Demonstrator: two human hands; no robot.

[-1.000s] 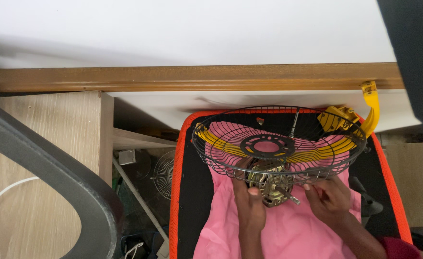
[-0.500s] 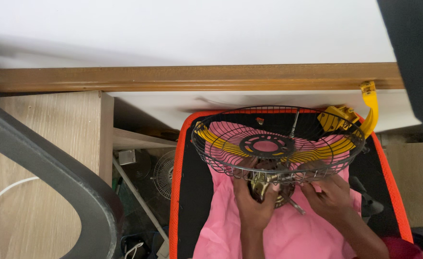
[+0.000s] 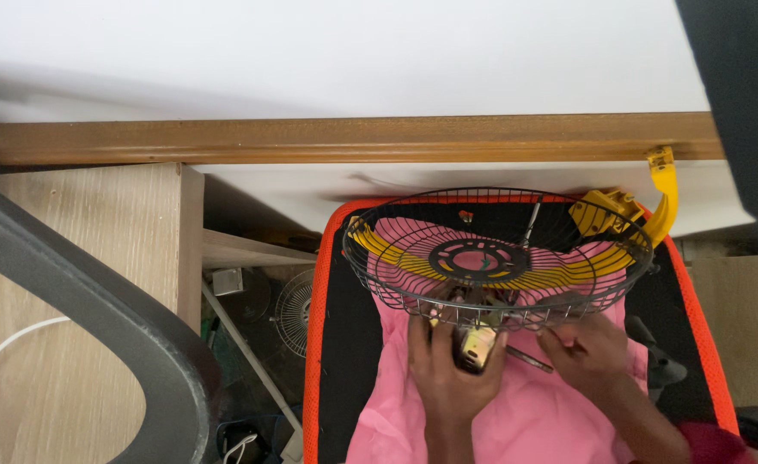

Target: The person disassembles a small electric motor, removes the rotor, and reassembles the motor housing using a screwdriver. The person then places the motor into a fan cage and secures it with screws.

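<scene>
A black wire fan guard (image 3: 499, 258) with a yellow band stands over a pink cloth (image 3: 516, 412) on a black pad with an orange rim (image 3: 314, 344). My left hand (image 3: 447, 369) is wrapped around the small metal fan motor (image 3: 475, 344) just below the guard. My right hand (image 3: 589, 352) rests at the guard's lower right edge, fingers on a thin metal tool (image 3: 529, 358) that points toward the motor. A yellow fan bracket (image 3: 628, 210) sits behind the guard at the right.
A wooden rail (image 3: 336, 137) runs across under a white wall. A light wooden panel (image 3: 78, 283) stands left. Another small fan guard (image 3: 295, 311) and clutter lie in the gap. A dark curved bar (image 3: 78, 301) crosses the lower left.
My left hand has slid up and closed round the motor, covering more of it. My right hand has shifted slightly along the guard's lower edge.
</scene>
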